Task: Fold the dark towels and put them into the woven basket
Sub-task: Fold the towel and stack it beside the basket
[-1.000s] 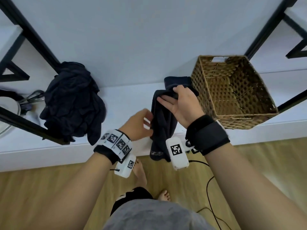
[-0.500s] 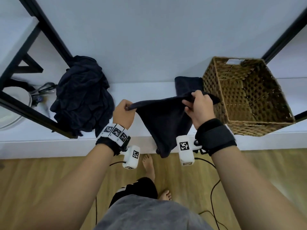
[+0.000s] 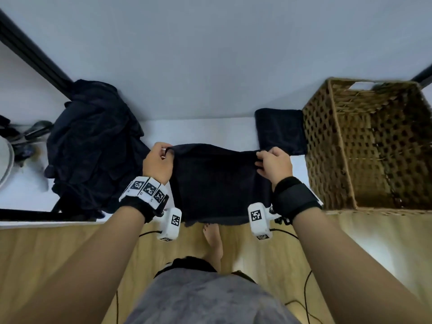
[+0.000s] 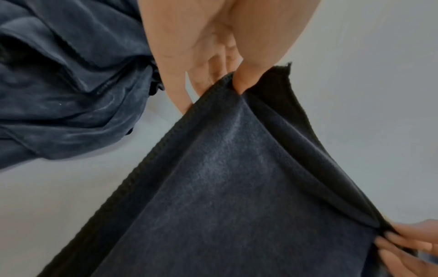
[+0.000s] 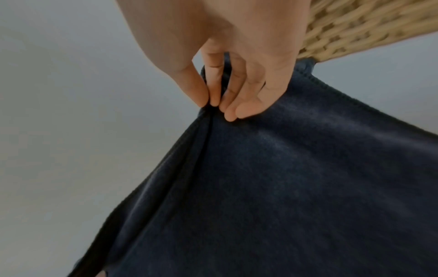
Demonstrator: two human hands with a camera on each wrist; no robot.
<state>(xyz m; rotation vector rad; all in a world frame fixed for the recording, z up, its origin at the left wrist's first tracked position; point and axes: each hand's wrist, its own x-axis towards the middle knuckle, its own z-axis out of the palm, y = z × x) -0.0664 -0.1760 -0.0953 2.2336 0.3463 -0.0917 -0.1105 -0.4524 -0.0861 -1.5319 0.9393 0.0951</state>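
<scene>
Two hands hold one dark towel (image 3: 219,183) stretched between them above the white table (image 3: 210,129): the left hand (image 3: 157,163) pinches one top corner between thumb and fingers, and the right hand (image 3: 274,164) pinches the other, so each grip is closed on cloth. Below the grips the towel hangs flat, its lower edge past the table's front. Just beyond the right grip lies a folded towel (image 3: 280,129), touching the woven basket (image 3: 327,160), which stands to that grip's outer side; I see no towel inside it. Outside the left grip sits a heap of unfolded dark towels (image 3: 93,146). Judging by this, the step in hand is spreading the towel for its first fold. Next, the corners need bringing together evenly, or the towel laying flat first.
</scene>
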